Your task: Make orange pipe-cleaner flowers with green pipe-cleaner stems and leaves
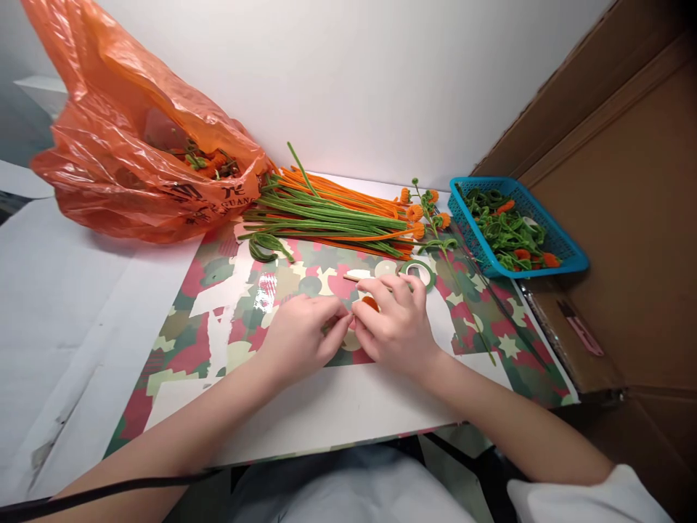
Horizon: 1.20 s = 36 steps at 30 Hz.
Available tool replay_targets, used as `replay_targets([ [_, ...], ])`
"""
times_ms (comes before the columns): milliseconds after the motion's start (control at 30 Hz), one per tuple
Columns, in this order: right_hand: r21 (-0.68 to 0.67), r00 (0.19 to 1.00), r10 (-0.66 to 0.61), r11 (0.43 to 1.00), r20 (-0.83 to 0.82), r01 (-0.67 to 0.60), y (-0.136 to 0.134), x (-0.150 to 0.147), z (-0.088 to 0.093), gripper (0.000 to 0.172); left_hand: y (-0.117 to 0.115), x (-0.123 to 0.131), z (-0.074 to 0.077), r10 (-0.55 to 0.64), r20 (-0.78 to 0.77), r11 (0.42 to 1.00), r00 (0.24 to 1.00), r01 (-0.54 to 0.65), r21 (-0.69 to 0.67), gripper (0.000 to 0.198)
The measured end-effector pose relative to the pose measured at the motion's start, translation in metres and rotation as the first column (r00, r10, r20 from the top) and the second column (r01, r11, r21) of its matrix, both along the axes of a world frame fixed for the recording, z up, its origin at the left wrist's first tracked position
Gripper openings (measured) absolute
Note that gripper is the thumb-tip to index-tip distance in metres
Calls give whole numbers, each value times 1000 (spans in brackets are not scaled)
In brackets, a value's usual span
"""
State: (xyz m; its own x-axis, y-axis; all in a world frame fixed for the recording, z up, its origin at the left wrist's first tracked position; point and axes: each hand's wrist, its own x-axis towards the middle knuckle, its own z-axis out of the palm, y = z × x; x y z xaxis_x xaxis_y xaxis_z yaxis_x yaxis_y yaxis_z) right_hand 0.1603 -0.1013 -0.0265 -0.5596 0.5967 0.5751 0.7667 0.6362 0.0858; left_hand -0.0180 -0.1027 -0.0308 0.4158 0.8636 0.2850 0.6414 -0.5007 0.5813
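My left hand is closed in a pinch at the middle of the table, its fingertips meeting those of my right hand. What the left fingertips hold is too small and hidden to make out. My right hand is curled around a small orange fuzzy pipe-cleaner piece, which shows between its fingers. Just beyond the right fingers lie a roll of green floral tape and a thin stick. A bundle of green and orange pipe cleaners stretches behind both hands.
An orange plastic bag with orange and green pieces stands back left. Finished pipe-cleaner flowers lie back right, beside a blue basket of green and orange parts. Green looped leaves lie left. Cardboard borders the right side.
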Motion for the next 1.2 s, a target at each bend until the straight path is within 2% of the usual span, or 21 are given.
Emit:
replay_targets([
  [167,55,996,81,995,27,-82,6,2,5,17,0,0,7,42,165,956,985,8,-293,28],
  [267,51,997,76,996,-13,-75,5,1,6,17,1,0,10,126,263,886,957,11,-463,27],
  [333,54,996,73,996,-51,-70,3,0,5,17,3,0,11,207,338,785,918,50,-617,23],
  [433,60,991,77,996,-109,-71,1,0,3,15,7,0,10,333,439,594,834,176,-785,17],
  [500,70,986,84,995,-144,-74,0,0,2,13,9,-1,9,388,486,482,783,278,-831,18],
  [567,60,983,87,995,-164,-78,-2,0,0,13,10,-3,7,404,505,423,763,334,-842,21],
  [600,42,982,88,996,-170,-82,-2,0,-1,14,10,-3,7,391,499,426,773,329,-843,22],
  [633,13,981,87,996,-175,-86,-3,-1,-1,16,9,-4,8,363,480,455,799,298,-839,23],
  [667,-28,979,83,996,-184,-90,-3,-1,-2,17,9,-6,9,322,449,512,833,246,-823,24],
  [733,-158,972,54,983,-230,-92,-4,-3,-2,17,7,-9,13,199,371,700,907,133,-701,23],
  [800,-351,948,-11,930,-319,-107,-3,-3,-1,15,7,-14,18,40,313,900,949,101,-423,17],
  [833,-457,926,-55,880,-374,-132,-1,-3,0,15,8,-16,20,-42,295,947,954,133,-294,20],
  [900,-638,858,-144,730,-494,-245,2,-2,2,13,9,-19,21,-173,314,961,933,230,-152,18],
  [933,-703,812,-185,626,-554,-337,4,-1,2,12,11,-20,21,-201,334,958,921,256,-129,17],
  [967,-747,761,-233,498,-605,-441,5,-1,2,12,12,-21,19,-208,360,952,909,273,-140,17],
  [1033,-742,657,-358,205,-663,-638,9,0,0,17,15,-22,14,-180,428,924,886,302,-236,18],
  [1100,-657,592,-494,-55,-637,-752,11,1,-2,24,19,-21,10,-157,505,880,849,353,-319,15],
  [1133,-606,574,-547,-146,-609,-782,12,0,-3,26,20,-21,8,-158,542,864,825,381,-328,14],
  [1200,-517,546,-617,-249,-567,-819,13,-1,-4,26,22,-20,6,-165,597,849,785,421,-319,14],
])
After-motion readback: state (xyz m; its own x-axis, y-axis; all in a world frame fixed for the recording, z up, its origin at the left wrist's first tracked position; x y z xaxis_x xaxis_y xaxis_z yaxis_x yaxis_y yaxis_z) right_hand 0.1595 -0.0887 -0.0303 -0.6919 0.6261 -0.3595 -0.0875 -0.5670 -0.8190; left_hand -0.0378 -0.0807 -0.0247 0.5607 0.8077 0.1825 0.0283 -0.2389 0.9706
